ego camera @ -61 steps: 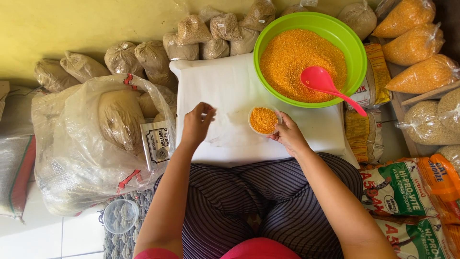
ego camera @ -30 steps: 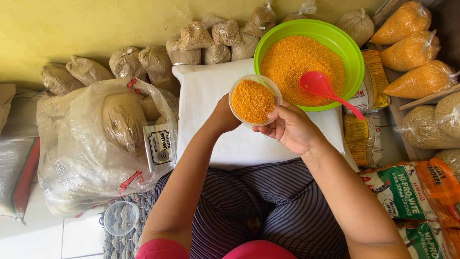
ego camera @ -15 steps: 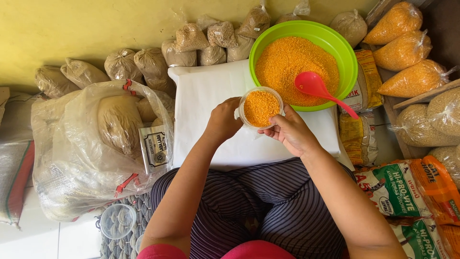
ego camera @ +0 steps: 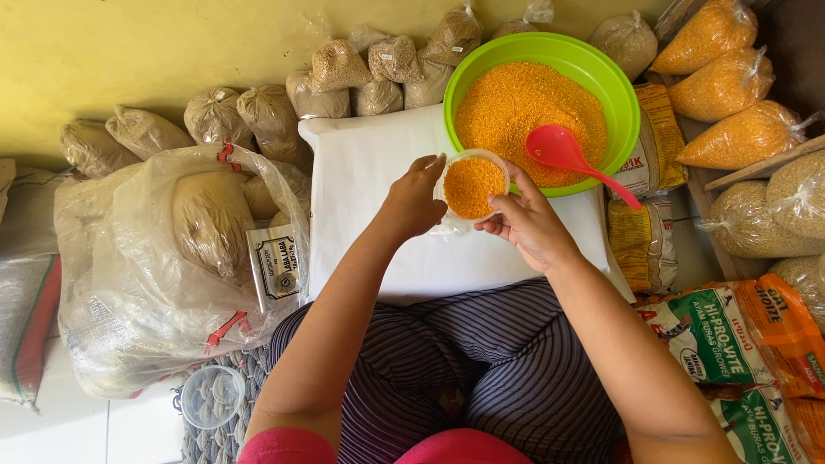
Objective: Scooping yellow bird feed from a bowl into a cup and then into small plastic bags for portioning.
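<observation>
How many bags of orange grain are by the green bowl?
3 tied clear bags of orange grain, stacked right of the green bowl: the top bag, the middle bag, the lowest bag. More may lie past the picture's edge.

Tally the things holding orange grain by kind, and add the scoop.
Green bowl: 1
Red scoop: 1
Small clear container, held by left hand and right hand: 1
Tied bags of orange grain, top right: 3
Total: 6

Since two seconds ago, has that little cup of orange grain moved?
Yes. The small cup of orange grain has gone up from the white cushion toward the green bowl, and now touches its rim.
</observation>
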